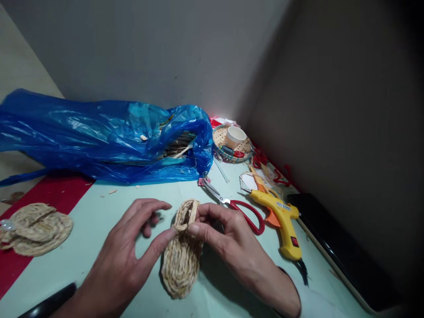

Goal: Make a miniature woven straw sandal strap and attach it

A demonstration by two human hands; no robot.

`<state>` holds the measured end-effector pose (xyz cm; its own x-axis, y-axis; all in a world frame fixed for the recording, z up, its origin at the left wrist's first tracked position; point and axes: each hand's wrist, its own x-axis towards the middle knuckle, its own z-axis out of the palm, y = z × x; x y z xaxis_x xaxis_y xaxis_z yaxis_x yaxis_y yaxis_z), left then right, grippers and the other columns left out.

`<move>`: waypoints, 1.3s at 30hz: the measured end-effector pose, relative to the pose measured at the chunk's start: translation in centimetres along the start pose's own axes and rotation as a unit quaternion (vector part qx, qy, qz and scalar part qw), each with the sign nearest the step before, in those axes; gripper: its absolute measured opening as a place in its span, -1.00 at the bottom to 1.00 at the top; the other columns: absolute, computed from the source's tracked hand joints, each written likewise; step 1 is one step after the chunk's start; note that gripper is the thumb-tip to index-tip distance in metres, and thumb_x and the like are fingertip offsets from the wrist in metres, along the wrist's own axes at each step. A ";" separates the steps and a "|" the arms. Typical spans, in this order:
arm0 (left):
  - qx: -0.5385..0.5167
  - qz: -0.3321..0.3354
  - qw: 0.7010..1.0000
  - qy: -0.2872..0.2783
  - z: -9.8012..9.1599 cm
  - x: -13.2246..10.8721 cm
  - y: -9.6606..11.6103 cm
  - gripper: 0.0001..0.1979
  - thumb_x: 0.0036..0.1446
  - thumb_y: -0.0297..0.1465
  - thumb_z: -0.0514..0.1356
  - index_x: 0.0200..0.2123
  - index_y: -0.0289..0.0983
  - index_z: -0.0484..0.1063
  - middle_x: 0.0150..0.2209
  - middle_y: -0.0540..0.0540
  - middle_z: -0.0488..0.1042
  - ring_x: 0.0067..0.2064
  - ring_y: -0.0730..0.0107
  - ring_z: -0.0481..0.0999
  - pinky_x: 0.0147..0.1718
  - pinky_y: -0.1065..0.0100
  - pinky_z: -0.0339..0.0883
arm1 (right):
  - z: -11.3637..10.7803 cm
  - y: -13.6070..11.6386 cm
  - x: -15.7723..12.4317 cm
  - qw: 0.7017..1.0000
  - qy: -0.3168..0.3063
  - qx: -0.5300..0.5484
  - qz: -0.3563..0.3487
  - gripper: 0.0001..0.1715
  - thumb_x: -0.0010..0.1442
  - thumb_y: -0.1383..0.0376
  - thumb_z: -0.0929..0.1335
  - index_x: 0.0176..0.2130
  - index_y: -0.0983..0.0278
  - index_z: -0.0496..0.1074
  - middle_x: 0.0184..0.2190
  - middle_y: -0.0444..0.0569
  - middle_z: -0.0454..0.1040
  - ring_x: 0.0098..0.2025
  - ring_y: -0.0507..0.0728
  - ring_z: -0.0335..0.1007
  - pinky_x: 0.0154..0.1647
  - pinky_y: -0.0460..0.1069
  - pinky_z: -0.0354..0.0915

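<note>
Pale straw, coiled in plaited rows, makes up the slipper lying before the person on a mint-green tabletop, its rounded end toward them. From where I stand, the right hand has its thumb and forefinger pinched on a raised straw band at the slipper's far half. The left hand is loose, fingers spread and grasping nothing, though its thumb tip appears to touch the near left edge of that band.

Just beyond the right hand rest red-handled scissors, blades parted a little and pointing away. A yellow glue gun lies to their right, its nozzle toward the scissors, over an orange-handled tool that I can't make out fully. Near the right wall sits a glossy black slab.

Farther back, a crumpled blue plastic bag stretches along the wall, dry stalks showing in its mouth. Beside it stands a round woven tray bearing a white cup. Off to the left, partly over a red strip, lies another coiled straw piece with a pearly bead.
</note>
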<state>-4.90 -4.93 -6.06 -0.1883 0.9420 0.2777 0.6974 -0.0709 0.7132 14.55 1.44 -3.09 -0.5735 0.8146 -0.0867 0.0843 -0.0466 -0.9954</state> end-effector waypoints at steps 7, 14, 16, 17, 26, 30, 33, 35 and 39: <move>-0.167 -0.071 0.973 -0.141 0.5 0.2 0.3 -0.82 0.24 -0.20 0.18 -0.29 -0.08 0.57 0.14 -0.09 0.48 0.21 0.09 0.45 0.17 0.13 0.40 | 0.6 1.4 -0.4 0.994 0.022 -0.095 -0.050 -0.82 0.32 0.20 0.39 -0.29 0.25 0.50 -0.33 -0.12 0.50 -0.22 0.09 0.36 -0.15 -0.01 0.19; -0.190 -0.078 0.968 -0.143 0.7 0.1 -0.1 -0.83 0.18 -0.25 0.23 -0.36 -0.09 0.63 0.13 -0.12 0.53 0.20 0.03 0.49 0.16 0.08 0.40 | 0.9 1.7 -0.7 0.975 0.060 -0.197 -0.088 -0.80 0.30 0.22 0.43 -0.35 0.27 0.49 -0.39 -0.14 0.49 -0.27 0.08 0.35 -0.15 0.02 0.16; -0.190 -0.086 0.967 -0.148 0.8 0.1 -0.3 -0.83 0.19 -0.23 0.24 -0.34 -0.07 0.64 0.16 -0.10 0.51 0.21 0.04 0.48 0.17 0.08 0.38 | 1.0 1.7 -0.7 0.976 0.058 -0.195 -0.082 -0.82 0.30 0.24 0.42 -0.34 0.27 0.50 -0.37 -0.14 0.50 -0.26 0.08 0.36 -0.13 0.02 0.16; -0.189 -0.089 0.967 -0.147 0.8 0.1 -0.3 -0.83 0.19 -0.21 0.24 -0.33 -0.07 0.63 0.18 -0.10 0.49 0.21 0.04 0.48 0.18 0.07 0.37 | 1.0 1.7 -0.8 0.978 0.060 -0.187 -0.075 -0.84 0.29 0.25 0.43 -0.32 0.27 0.51 -0.36 -0.13 0.51 -0.25 0.09 0.36 -0.13 0.03 0.16; -0.143 -0.057 0.987 -0.047 1.8 -0.4 1.1 -0.80 0.07 -0.15 0.30 -0.36 -0.13 0.61 0.03 -0.20 0.60 0.09 -0.07 0.58 0.00 0.05 0.55 | 1.0 1.7 -1.1 0.985 0.047 -0.164 -0.011 -0.87 0.25 0.22 0.43 -0.23 0.24 0.54 -0.27 -0.06 0.52 -0.14 0.16 0.37 -0.14 0.03 0.19; -0.098 -0.028 0.995 -0.015 2.5 0.0 2.3 -0.78 0.02 -0.12 0.32 -0.39 -0.13 0.59 -0.06 -0.19 0.64 0.04 -0.05 0.60 -0.07 0.10 0.58 | 1.0 1.1 -1.0 0.986 0.036 -0.165 0.011 -0.85 0.25 0.24 0.40 -0.19 0.23 0.55 -0.26 -0.04 0.51 -0.11 0.18 0.35 -0.13 0.05 0.17; -0.083 -0.016 0.996 -0.012 2.5 0.1 2.2 -0.79 0.02 -0.12 0.32 -0.40 -0.13 0.58 -0.06 -0.18 0.64 0.03 -0.03 0.61 -0.07 0.13 0.58 | 1.1 0.8 -0.9 0.984 0.035 -0.172 0.004 -0.83 0.27 0.22 0.37 -0.22 0.23 0.55 -0.28 -0.05 0.52 -0.15 0.17 0.35 -0.13 0.06 0.16; -0.078 -0.011 0.997 -0.023 2.2 0.0 1.5 -0.82 0.03 -0.16 0.32 -0.40 -0.13 0.57 -0.03 -0.17 0.63 0.04 -0.02 0.60 -0.05 0.14 0.57 | 1.1 0.8 -0.9 0.985 0.035 -0.168 -0.008 -0.82 0.27 0.20 0.37 -0.28 0.24 0.53 -0.33 -0.06 0.51 -0.21 0.14 0.34 -0.17 0.05 0.15; -0.065 0.005 0.994 -0.086 1.4 -0.5 -0.1 -0.88 0.11 -0.24 0.26 -0.37 -0.11 0.56 0.13 -0.13 0.54 0.11 0.05 0.57 0.04 0.17 0.51 | 1.2 1.0 -0.8 0.988 0.040 -0.151 -0.008 -0.82 0.21 0.23 0.41 -0.39 0.27 0.47 -0.46 -0.13 0.44 -0.32 0.09 0.30 -0.28 0.00 0.12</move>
<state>-3.89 -4.91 -7.16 -0.0532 0.9824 0.1788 0.6008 -0.1115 0.7916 14.15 0.07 -4.05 -0.5116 0.8574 -0.0552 0.3209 0.1311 -0.9380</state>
